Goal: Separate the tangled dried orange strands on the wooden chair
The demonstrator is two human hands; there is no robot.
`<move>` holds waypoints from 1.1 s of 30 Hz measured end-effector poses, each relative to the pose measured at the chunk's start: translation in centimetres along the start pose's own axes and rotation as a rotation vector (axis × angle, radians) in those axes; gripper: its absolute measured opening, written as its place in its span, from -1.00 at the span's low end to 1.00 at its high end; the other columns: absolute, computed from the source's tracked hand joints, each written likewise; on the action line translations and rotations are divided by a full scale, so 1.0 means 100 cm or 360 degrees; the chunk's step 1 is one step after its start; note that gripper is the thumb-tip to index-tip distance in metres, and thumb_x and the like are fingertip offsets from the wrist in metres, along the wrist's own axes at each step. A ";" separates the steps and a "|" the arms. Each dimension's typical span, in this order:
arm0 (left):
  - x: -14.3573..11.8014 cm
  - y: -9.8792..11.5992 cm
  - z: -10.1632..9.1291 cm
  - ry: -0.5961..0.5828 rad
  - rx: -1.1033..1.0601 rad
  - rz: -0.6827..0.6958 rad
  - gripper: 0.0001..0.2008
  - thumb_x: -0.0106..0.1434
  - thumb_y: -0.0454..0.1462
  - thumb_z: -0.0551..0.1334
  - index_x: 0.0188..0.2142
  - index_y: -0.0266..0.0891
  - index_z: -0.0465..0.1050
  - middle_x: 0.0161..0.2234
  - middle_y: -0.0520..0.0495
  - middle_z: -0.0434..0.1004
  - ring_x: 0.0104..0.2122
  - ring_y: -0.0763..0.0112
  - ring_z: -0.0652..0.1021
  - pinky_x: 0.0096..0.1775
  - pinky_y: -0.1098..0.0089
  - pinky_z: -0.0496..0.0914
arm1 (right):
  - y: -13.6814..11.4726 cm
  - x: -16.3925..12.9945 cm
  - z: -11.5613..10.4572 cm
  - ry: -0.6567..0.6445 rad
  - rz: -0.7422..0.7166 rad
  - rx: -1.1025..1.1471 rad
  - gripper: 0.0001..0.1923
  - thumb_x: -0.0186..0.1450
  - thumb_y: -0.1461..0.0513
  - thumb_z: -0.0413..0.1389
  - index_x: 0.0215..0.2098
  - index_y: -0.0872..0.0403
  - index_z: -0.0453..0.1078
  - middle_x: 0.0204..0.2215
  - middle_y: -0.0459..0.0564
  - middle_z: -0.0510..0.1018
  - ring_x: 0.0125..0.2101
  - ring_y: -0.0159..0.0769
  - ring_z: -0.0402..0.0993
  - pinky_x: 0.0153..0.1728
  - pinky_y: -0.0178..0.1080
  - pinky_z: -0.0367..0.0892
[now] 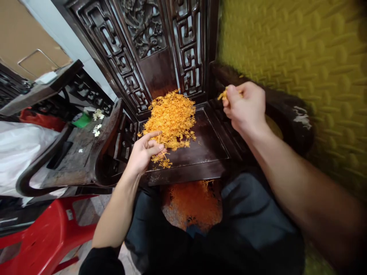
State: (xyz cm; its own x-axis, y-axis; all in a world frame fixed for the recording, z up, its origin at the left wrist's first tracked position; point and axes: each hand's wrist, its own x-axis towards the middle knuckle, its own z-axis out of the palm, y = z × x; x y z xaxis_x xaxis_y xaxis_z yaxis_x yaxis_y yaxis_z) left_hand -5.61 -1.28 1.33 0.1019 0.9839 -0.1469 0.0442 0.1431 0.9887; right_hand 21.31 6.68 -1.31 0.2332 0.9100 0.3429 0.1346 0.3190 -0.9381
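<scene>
Chair (206,152): dark carved seat, bearing the pile.
Pile (172,116): orange strands heaped at the seat's back left.
Right hand (245,105): closed on a small tuft (222,95), held above the seat.
Left hand (145,151): strands pinched at the pile's near edge.
Risk: strands may be dropped off the front edge, where some lie (192,204).

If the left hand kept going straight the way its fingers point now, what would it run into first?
The left hand points up and right, its fingers already at the near edge of the orange strand pile on the dark wooden chair seat. It would push into that pile first, though depth is hard to judge.
</scene>
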 end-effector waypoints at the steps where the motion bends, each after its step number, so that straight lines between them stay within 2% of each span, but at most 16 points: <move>1: 0.001 -0.003 -0.003 0.0003 -0.0014 0.0008 -0.37 0.01 -0.26 0.50 0.08 -0.30 0.42 -0.53 0.08 0.54 -0.48 0.40 0.61 -0.39 0.44 0.45 | 0.000 -0.001 -0.002 -0.0043 0.0110 0.0065 -0.63 0.40 -0.11 0.05 -0.31 -0.01 0.27 -0.46 0.01 0.53 -0.48 -0.37 0.39 -0.52 -0.27 0.14; 2: 0.002 -0.005 -0.003 -0.0009 -0.0017 0.0022 -0.34 0.02 -0.25 0.51 0.11 -0.30 0.38 -0.51 0.05 0.57 -0.48 0.41 0.61 -0.38 0.43 0.45 | -0.001 -0.007 -0.001 -0.0150 0.0188 0.0130 -0.63 0.37 -0.10 0.11 -0.32 0.00 0.26 -0.43 0.03 0.55 -0.49 -0.37 0.42 -0.57 -0.29 0.14; 4: 0.005 -0.008 -0.001 -0.0052 -0.0003 0.0052 -0.30 0.04 -0.22 0.51 0.14 -0.28 0.33 -0.47 0.02 0.61 -0.48 0.41 0.61 -0.34 0.41 0.46 | -0.009 -0.026 0.008 -0.0498 0.0316 0.0237 -0.63 0.31 -0.06 0.21 -0.30 0.03 0.27 -0.34 0.07 0.59 -0.47 -0.34 0.51 -0.63 -0.31 0.17; 7: 0.010 -0.009 0.004 -0.0059 0.0001 0.0074 -0.29 0.04 -0.21 0.51 0.13 -0.22 0.28 -0.42 0.00 0.65 -0.44 0.42 0.63 -0.28 0.40 0.47 | -0.022 -0.053 0.028 -0.0894 0.0452 0.0393 -0.65 0.27 0.01 0.27 -0.20 0.06 0.33 -0.31 0.04 0.59 -0.47 -0.32 0.54 -0.67 -0.33 0.19; 10: 0.011 -0.009 0.006 -0.0006 -0.0062 0.0082 -0.28 -0.01 -0.24 0.54 0.08 -0.16 0.25 -0.36 -0.01 0.67 -0.38 0.40 0.65 -0.23 0.40 0.48 | -0.026 -0.061 0.038 -0.1010 0.0511 0.0410 -0.67 0.33 -0.03 0.19 -0.19 0.06 0.41 -0.49 -0.11 0.48 -0.61 -0.43 0.35 -0.67 -0.33 0.09; 13: 0.010 -0.013 0.008 0.0050 -0.0120 0.0168 -0.52 0.00 -0.25 0.53 -0.14 -0.19 0.37 -0.33 0.00 0.66 -0.33 0.43 0.65 -0.19 0.40 0.48 | -0.024 -0.060 0.040 -0.1050 0.0452 0.0208 -0.52 0.36 -0.13 0.10 -0.46 0.07 0.37 -0.67 -0.21 0.23 -0.66 -0.48 0.09 -0.60 -0.30 -0.01; 15: 0.010 -0.015 0.011 0.0092 -0.0110 0.0230 -0.68 0.02 -0.27 0.52 -0.31 -0.25 0.44 -0.32 -0.02 0.65 -0.32 0.46 0.64 -0.18 0.43 0.47 | -0.024 -0.060 0.041 -0.1128 0.0364 0.0024 -0.46 0.33 -0.16 0.11 -0.55 0.08 0.33 -0.67 -0.19 0.22 -0.62 -0.45 0.10 -0.54 -0.28 0.00; 17: 0.013 -0.015 0.011 0.0153 -0.0113 0.0261 -0.75 -0.01 -0.31 0.52 -0.42 -0.29 0.47 -0.33 -0.05 0.65 -0.34 0.46 0.62 -0.22 0.43 0.46 | -0.024 -0.064 0.043 -0.1206 0.0259 -0.0178 -0.52 0.32 -0.11 0.14 -0.52 0.09 0.37 -0.63 -0.16 0.30 -0.56 -0.43 0.17 -0.50 -0.28 0.02; 18: 0.016 -0.013 0.008 0.0224 -0.0144 0.0302 -0.75 -0.04 -0.34 0.51 -0.46 -0.30 0.47 -0.35 -0.05 0.64 -0.35 0.45 0.62 -0.24 0.43 0.46 | -0.025 -0.066 0.043 -0.1253 0.0207 -0.0281 -0.57 0.32 -0.06 0.14 -0.50 0.10 0.39 -0.61 -0.14 0.34 -0.54 -0.42 0.20 -0.48 -0.28 0.03; 20: 0.023 -0.007 -0.004 0.0484 -0.0272 0.0507 -0.74 -0.09 -0.40 0.49 -0.54 -0.29 0.40 -0.41 -0.01 0.61 -0.40 0.46 0.60 -0.28 0.42 0.45 | -0.025 -0.072 0.042 -0.1365 0.0118 -0.0469 -0.65 0.32 0.05 0.14 -0.51 0.10 0.38 -0.59 -0.12 0.40 -0.53 -0.42 0.24 -0.47 -0.29 0.04; 22: 0.031 0.000 -0.018 0.0797 -0.0414 0.0787 -0.72 -0.10 -0.45 0.44 -0.57 -0.27 0.32 -0.46 0.06 0.56 -0.42 0.50 0.59 -0.28 0.43 0.45 | -0.025 -0.077 0.039 -0.1502 0.0128 -0.0574 -0.67 0.33 0.12 0.12 -0.54 0.11 0.38 -0.61 -0.09 0.44 -0.54 -0.42 0.28 -0.46 -0.29 0.07; 23: 0.033 0.002 -0.024 0.0888 -0.0459 0.0868 -0.73 -0.09 -0.45 0.42 -0.56 -0.26 0.31 -0.47 0.08 0.55 -0.42 0.52 0.59 -0.25 0.43 0.46 | -0.025 -0.078 0.038 -0.1563 0.0184 -0.0580 -0.68 0.33 0.13 0.10 -0.53 0.11 0.40 -0.62 -0.08 0.47 -0.56 -0.42 0.30 -0.47 -0.30 0.10; 25: 0.035 0.001 -0.029 0.0852 -0.0492 0.0795 -0.75 -0.07 -0.44 0.43 -0.51 -0.26 0.37 -0.44 0.07 0.57 -0.40 0.51 0.60 -0.23 0.42 0.47 | -0.025 -0.078 0.035 -0.1608 0.0390 -0.0521 -0.73 0.34 0.14 0.09 -0.44 0.12 0.48 -0.62 -0.05 0.54 -0.63 -0.44 0.29 -0.52 -0.30 0.12; 27: 0.033 -0.005 -0.022 0.0661 -0.0485 0.0551 -0.76 -0.06 -0.40 0.48 -0.43 -0.26 0.47 -0.41 0.02 0.61 -0.38 0.48 0.62 -0.24 0.43 0.47 | -0.027 -0.075 0.034 -0.1534 0.0574 -0.0387 -0.77 0.30 0.15 0.11 -0.36 0.13 0.52 -0.51 0.00 0.63 -0.70 -0.48 0.25 -0.61 -0.31 0.10; 30: 0.026 -0.013 -0.003 0.0479 -0.0480 0.0337 -0.70 -0.06 -0.34 0.54 -0.31 -0.25 0.56 -0.39 -0.02 0.65 -0.35 0.47 0.64 -0.23 0.45 0.47 | -0.031 -0.074 0.037 -0.1290 0.0627 -0.0130 -0.79 0.21 0.19 0.17 -0.25 0.15 0.54 -0.34 0.05 0.69 -0.71 -0.52 0.23 -0.69 -0.33 0.09; 33: 0.020 -0.016 0.013 0.0463 -0.0491 0.0371 -0.70 -0.05 -0.30 0.55 -0.31 -0.24 0.57 -0.33 -0.02 0.67 -0.31 0.46 0.65 -0.19 0.44 0.48 | -0.031 -0.077 0.043 -0.1200 0.0610 0.0139 -0.71 0.23 0.22 0.16 -0.11 0.16 0.53 -0.39 0.01 0.65 -0.69 -0.52 0.23 -0.68 -0.35 0.09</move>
State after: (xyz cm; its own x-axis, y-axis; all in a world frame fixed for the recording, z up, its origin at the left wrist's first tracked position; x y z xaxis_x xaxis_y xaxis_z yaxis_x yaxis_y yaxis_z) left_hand -4.16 0.37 -0.56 -0.2099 0.9764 0.0504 -0.2484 -0.1032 0.9632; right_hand 14.94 -0.21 -1.25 -0.4607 0.8826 -0.0939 0.0950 -0.0562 -0.9939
